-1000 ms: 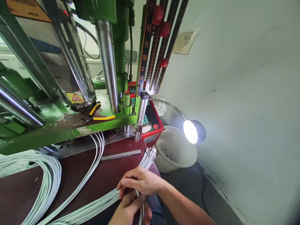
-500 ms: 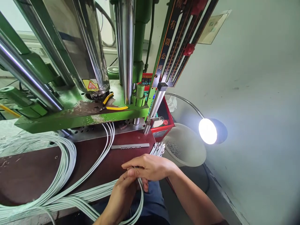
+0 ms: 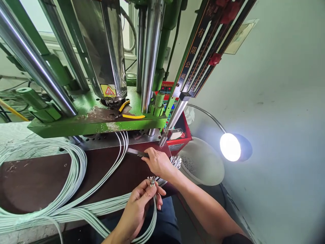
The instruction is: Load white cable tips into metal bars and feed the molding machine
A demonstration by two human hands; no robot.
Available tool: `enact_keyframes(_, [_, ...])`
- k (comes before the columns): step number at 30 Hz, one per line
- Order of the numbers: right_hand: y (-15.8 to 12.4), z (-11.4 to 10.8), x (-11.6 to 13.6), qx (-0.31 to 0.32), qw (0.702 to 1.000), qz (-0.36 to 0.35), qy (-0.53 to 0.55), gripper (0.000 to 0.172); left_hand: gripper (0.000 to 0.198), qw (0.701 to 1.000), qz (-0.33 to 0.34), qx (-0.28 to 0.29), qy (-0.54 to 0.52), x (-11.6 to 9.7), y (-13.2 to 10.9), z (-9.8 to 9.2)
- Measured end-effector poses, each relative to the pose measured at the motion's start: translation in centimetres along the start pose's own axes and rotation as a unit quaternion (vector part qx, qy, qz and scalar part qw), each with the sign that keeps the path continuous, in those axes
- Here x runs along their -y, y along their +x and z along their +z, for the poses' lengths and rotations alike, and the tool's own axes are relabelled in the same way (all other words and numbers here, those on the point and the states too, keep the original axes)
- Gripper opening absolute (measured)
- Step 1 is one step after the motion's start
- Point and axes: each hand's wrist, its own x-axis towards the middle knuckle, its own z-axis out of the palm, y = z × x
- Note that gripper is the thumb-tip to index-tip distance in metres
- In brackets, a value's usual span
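Observation:
My left hand [image 3: 138, 206] pinches a small bunch of white cables [image 3: 151, 217] near their metal-tipped ends [image 3: 152, 181], which point upward. My right hand [image 3: 158, 162] reaches forward over the brown worktable [image 3: 38, 183] and grips the right end of a narrow grey metal bar [image 3: 134, 152] lying just under the green press [image 3: 96, 118]. More metal-tipped cable ends [image 3: 175, 161] lie right beside my right wrist. A large loop of white cables [image 3: 63, 176] spreads over the table to the left.
Yellow-handled pliers [image 3: 129, 113] rest on the press's green plate. A pale bucket [image 3: 205, 162] with small metal parts stands right of the table, below a lit gooseneck lamp [image 3: 231, 146]. A red control box [image 3: 177, 135] sits behind it. A wall closes the right side.
My right hand left the cable bunch and moved forward onto the grey metal bar. My left hand kept a few cables and turned their tips upward. The view shifted slightly.

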Motion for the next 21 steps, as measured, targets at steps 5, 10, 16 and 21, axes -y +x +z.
enact_keyframes(5, [-3.0, -3.9, 0.1, -0.021, 0.954, 0.098, 0.284, 0.026, 0.022, 0.999, -0.014, 0.002, -0.039, 0.0, 0.5, 0.0])
enact_keyframes(10, [-5.5, -5.4, 0.3, 0.06, 0.887, 0.13, 0.439, 0.039, 0.024, 1.0, -0.01, 0.004, 0.001, -0.2, 0.5, 0.8])
enact_keyframes(16, [-5.9, -5.0, 0.9, 0.065, 0.896, 0.133, 0.418, 0.037, 0.026, 0.999, -0.032, 0.008, 0.005, -0.1, 0.8, 0.9])
enact_keyframes(21, [-5.8, -5.7, 2.0, 0.039, 0.938, 0.112, 0.325, 0.033, 0.024, 0.998, -0.054, 0.0, -0.031, 0.2, 0.8, 0.6])
